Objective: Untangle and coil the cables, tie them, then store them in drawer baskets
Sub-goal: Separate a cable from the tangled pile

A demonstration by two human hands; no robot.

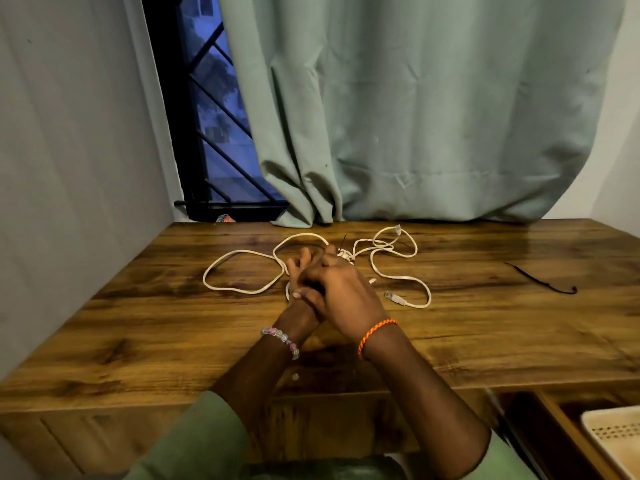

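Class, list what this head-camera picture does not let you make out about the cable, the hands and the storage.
- Head view: the hands overlap and are blurred, so whether they grip the cable is unclear.
- The cable's middle, with any knot, is hidden behind the hands.
- The basket is cut off by the right and bottom edges.
- The black tie is too thin to identify surely.

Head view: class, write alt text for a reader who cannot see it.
A person's left hand and right hand are pressed together above a loose white cable sprawled on a wooden table. A black tie lies to the right, a pale basket sits in an open drawer, and a green curtain hangs behind.
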